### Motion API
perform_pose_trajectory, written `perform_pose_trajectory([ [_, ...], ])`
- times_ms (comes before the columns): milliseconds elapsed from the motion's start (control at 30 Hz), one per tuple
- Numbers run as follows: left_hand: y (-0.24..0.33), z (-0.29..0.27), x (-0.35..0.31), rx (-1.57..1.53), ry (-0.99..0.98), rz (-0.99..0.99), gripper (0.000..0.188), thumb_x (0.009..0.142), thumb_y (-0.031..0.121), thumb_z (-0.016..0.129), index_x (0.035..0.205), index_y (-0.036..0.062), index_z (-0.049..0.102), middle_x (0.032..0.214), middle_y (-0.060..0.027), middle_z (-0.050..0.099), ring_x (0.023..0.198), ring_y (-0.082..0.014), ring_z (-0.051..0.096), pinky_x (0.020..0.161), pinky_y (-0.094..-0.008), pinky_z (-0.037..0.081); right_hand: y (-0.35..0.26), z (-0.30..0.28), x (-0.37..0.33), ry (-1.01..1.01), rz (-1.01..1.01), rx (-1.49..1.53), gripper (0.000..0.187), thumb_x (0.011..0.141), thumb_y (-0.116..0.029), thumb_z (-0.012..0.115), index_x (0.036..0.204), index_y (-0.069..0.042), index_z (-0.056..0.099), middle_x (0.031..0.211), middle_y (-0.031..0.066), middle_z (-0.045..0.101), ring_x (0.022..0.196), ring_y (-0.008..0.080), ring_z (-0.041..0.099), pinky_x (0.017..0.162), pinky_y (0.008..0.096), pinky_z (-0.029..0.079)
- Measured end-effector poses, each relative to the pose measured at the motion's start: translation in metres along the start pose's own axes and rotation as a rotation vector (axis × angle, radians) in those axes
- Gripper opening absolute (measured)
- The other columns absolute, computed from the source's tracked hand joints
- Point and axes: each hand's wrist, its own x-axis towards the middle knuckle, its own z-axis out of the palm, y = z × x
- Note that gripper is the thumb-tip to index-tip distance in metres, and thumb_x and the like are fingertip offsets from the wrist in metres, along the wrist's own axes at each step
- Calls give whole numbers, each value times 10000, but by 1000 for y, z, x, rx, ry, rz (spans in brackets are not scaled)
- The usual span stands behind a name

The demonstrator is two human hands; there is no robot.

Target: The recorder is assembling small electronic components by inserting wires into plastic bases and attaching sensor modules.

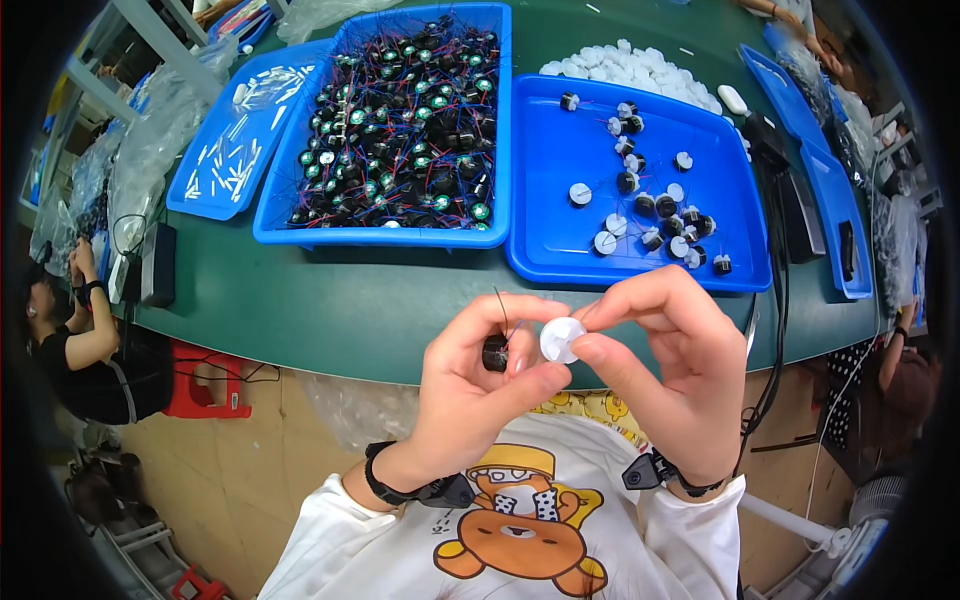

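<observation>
Close to my body, just off the table's near edge, both hands are held up and nearly meet. My left hand has its fingers curled round a small black cylindrical motor with thin wires sticking up. A white round plastic cap is pinched between the thumb and forefinger of my right hand. The left thumb and fingertips are right at the cap's left side; whether they press on it I cannot tell.
A deep blue bin full of wired motors stands ahead, beside a blue tray of motors with white caps. Behind lies a heap of white caps. White strips lie in a left tray. Black cables hang at right; people sit on both sides.
</observation>
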Motion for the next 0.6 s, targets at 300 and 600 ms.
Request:
perform_pose_trajectory([
  [300,0,-5,-3,86,-140,-30,361,756,-77,631,1084,4,503,782,23,431,725,-37,389,684,-179,361,15,-2,-15,137,-117,-172,150,755,50,625,899,20,597,861,103,627,771,191,603,677,276,473],
  [600,-12,-6,-3,-162,-169,-164,321,908,216,477,1165,90,332,911,-38,428,725,-98,410,618,-244,345,30,6,-38,197,64,-47,210,728,25,658,929,15,594,879,116,594,804,204,584,716,277,465],
])
